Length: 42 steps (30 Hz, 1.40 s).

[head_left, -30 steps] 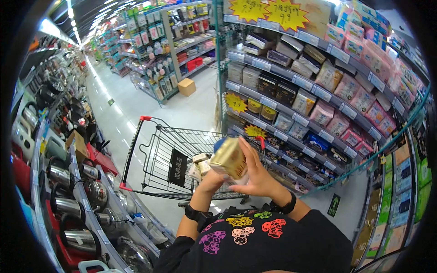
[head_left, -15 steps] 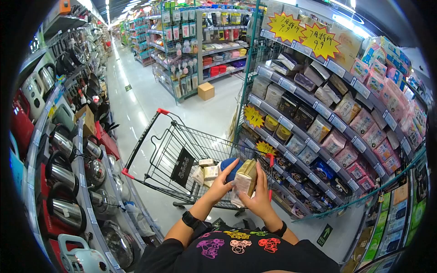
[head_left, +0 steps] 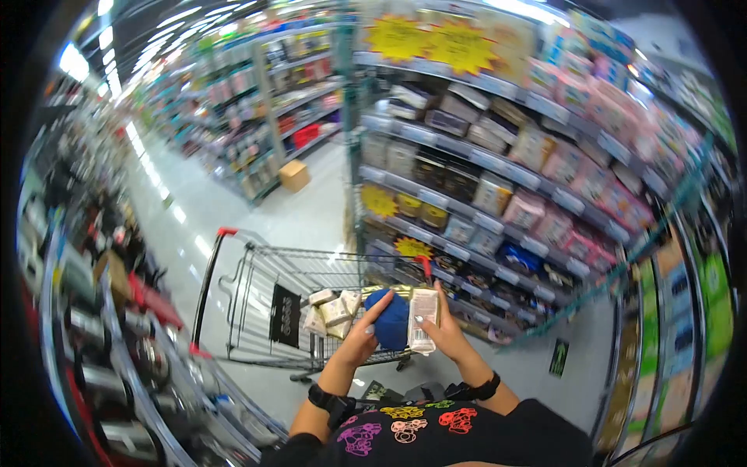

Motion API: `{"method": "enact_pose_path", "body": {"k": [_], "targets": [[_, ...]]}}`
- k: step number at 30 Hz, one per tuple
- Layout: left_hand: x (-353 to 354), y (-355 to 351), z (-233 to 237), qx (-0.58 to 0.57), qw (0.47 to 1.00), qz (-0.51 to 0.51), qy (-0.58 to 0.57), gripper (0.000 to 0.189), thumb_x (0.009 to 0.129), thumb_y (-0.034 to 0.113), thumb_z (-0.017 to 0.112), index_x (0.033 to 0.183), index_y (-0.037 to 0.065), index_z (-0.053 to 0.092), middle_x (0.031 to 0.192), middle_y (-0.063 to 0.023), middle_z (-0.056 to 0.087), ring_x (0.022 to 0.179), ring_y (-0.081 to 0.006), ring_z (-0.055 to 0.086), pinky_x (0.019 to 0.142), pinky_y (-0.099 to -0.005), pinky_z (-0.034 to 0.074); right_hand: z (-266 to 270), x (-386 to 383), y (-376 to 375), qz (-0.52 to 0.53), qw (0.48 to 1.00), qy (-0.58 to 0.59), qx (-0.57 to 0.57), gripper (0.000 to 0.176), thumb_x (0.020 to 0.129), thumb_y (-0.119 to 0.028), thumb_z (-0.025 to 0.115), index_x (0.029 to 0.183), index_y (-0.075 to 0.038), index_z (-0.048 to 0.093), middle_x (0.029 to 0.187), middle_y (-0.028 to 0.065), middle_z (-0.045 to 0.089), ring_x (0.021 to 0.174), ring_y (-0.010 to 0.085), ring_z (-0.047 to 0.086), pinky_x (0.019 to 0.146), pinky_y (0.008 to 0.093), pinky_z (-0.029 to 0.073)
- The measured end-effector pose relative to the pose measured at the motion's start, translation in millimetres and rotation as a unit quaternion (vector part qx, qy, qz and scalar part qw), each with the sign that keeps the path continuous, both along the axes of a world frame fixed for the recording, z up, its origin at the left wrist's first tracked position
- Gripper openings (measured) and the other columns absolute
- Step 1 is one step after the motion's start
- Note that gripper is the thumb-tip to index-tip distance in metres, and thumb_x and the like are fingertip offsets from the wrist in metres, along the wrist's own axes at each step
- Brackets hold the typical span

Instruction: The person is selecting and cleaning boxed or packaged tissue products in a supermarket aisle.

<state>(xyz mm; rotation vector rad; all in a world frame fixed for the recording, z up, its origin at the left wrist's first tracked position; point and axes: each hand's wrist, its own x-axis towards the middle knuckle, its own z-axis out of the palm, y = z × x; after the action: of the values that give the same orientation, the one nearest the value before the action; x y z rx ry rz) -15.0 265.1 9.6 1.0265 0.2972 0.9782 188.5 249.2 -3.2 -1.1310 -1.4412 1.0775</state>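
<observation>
— The fingers first: how do they stand?

— The fingers (head_left: 367,325) of the left hand (head_left: 359,341) are curled against the side of a blue bundle (head_left: 389,321). Those of the right hand (head_left: 451,333) are wrapped round the edge of a pale packet (head_left: 422,317). Both grips are closed on their goods. Bundle and packet touch side by side, and the blur hides whether they are one item or two.

— And around them, biggest first?

— Shelving (head_left: 545,179) fills the right side with rows of boxes and pink packs, and yellow starburst signs (head_left: 432,39) hang along its top edge. A second rack (head_left: 85,327) of metal kettles runs down the left edge, much blurred. Between them a wire trolley (head_left: 257,288) with red-capped corners stands on the pale aisle floor (head_left: 233,202). Farther up the aisle a cardboard box (head_left: 294,175) sits on the floor at the foot of another shelf unit.

— Anything in the trolley?

— A few small cream boxes (head_left: 331,307) lie toward its near right corner, just beside the left hand.

— Where is the held stuff, then?

— It is held up in front of that same corner, above the basket's rim, with the right hand on the shelving side.

— The smallest things?

— There is a dark wristband on each wrist, left (head_left: 327,398) and right (head_left: 476,387).
</observation>
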Motion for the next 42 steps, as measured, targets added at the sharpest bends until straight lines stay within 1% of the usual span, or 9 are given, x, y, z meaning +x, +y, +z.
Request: {"method": "enact_pose_path", "body": {"k": [8,14,18,21,27,33,36,40,42], "targets": [[14.9,-22.1,6.9,-0.091,0.992,-0.083,-0.027,0.098,0.073,0.053,0.064,0.144,0.006,0.016,0.141,-0.0157,0.030,0.132,-0.0298,0.029,0.107,-0.0417,0.024,-6.1,26.7,-32.4,-0.108,0.980,0.145,-0.086,0.076,0.086,-0.014,0.058,0.143,-0.006,0.009,0.132,0.0152,0.041,0.116,0.0202,0.045,0.096,0.0305,0.037],[48.3,-32.0,-2.3,-0.072,0.989,-0.126,0.030,0.100,0.071,0.050,0.066,0.145,0.017,0.007,0.145,-0.0087,0.021,0.130,-0.0267,0.030,0.105,-0.0408,0.027,6.3,27.7,-60.6,-0.171,0.939,0.281,-0.096,0.071,0.082,-0.006,0.057,0.141,-0.007,0.018,0.132,0.0111,0.040,0.120,0.0195,0.042,0.098,0.0312,0.037],[67.9,-30.8,-30.5,-0.146,0.979,-0.137,0.028,0.091,0.075,0.039,0.068,0.144,0.019,0.012,0.142,-0.0087,0.030,0.127,-0.0277,0.036,0.102,-0.0430,0.033,-31.0,18.9,-66.5,-0.200,0.971,0.129,0.004,0.082,0.078,-0.007,0.063,0.144,-0.007,0.013,0.138,0.0144,0.032,0.126,0.0217,0.033,0.102,0.0308,0.029],[75.1,-25.9,-48.4,-0.178,0.967,-0.182,0.016,0.096,0.072,0.034,0.072,0.143,0.018,0.010,0.141,-0.0115,0.029,0.128,-0.0312,0.035,0.100,-0.0487,0.035,-25.9,14.2,-71.6,-0.222,0.971,0.093,-0.006,0.090,0.075,-0.024,0.070,0.142,-0.001,0.014,0.136,0.0233,0.033,0.125,0.0294,0.035,0.102,0.0353,0.030],[97.0,-22.7,-41.8,-0.174,0.972,-0.149,0.047,0.089,0.071,0.027,0.069,0.142,0.009,0.018,0.138,-0.0129,0.034,0.125,-0.0289,0.039,0.103,-0.0421,0.034,-10.8,43.3,-67.1,-0.303,0.953,-0.006,-0.005,0.092,0.075,-0.027,0.069,0.141,0.000,0.012,0.136,0.0268,0.031,0.126,0.0368,0.033,0.103,0.0388,0.027],[160.1,-13.8,-24.6,-0.158,0.968,-0.191,0.039,0.087,0.068,0.022,0.071,0.139,0.002,0.025,0.134,-0.0128,0.040,0.121,-0.0252,0.043,0.102,-0.0373,0.035,2.3,116.4,-60.3,-0.374,0.922,-0.091,0.041,0.092,0.075,-0.027,0.068,0.140,0.002,0.011,0.133,0.0292,0.032,0.123,0.0408,0.035,0.102,0.0416,0.029],[198.7,-2.0,-19.4,-0.101,0.951,-0.244,0.161,0.082,0.069,0.019,0.071,0.138,0.001,0.028,0.128,-0.0123,0.046,0.113,-0.0229,0.049,0.096,-0.0336,0.040,3.9,163.0,-64.3,-0.384,0.919,-0.085,0.038,0.093,0.074,-0.028,0.068,0.140,0.002,0.011,0.131,0.0300,0.034,0.119,0.0418,0.039,0.100,0.0428,0.032],[270.2,7.6,-14.0,-0.090,0.929,-0.296,0.204,0.070,0.076,0.012,0.064,0.136,0.000,0.030,0.117,-0.0119,0.051,0.102,-0.0207,0.054,0.089,-0.0313,0.044,14.5,226.7,-74.7,-0.433,0.888,-0.136,0.077,0.092,0.073,-0.030,0.069,0.139,0.003,0.013,0.127,0.0293,0.038,0.116,0.0423,0.041,0.098,0.0429,0.033],[311.8,9.6,-11.7,-0.084,0.921,-0.309,0.222,0.056,0.086,0.022,0.058,0.132,0.000,0.036,0.110,-0.0100,0.055,0.095,-0.0195,0.056,0.083,-0.0306,0.046,20.5,262.3,-80.2,-0.465,0.851,-0.205,0.131,0.092,0.074,-0.030,0.069,0.139,0.003,0.014,0.126,0.0287,0.040,0.114,0.0418,0.043,0.097,0.0428,0.034]]}}
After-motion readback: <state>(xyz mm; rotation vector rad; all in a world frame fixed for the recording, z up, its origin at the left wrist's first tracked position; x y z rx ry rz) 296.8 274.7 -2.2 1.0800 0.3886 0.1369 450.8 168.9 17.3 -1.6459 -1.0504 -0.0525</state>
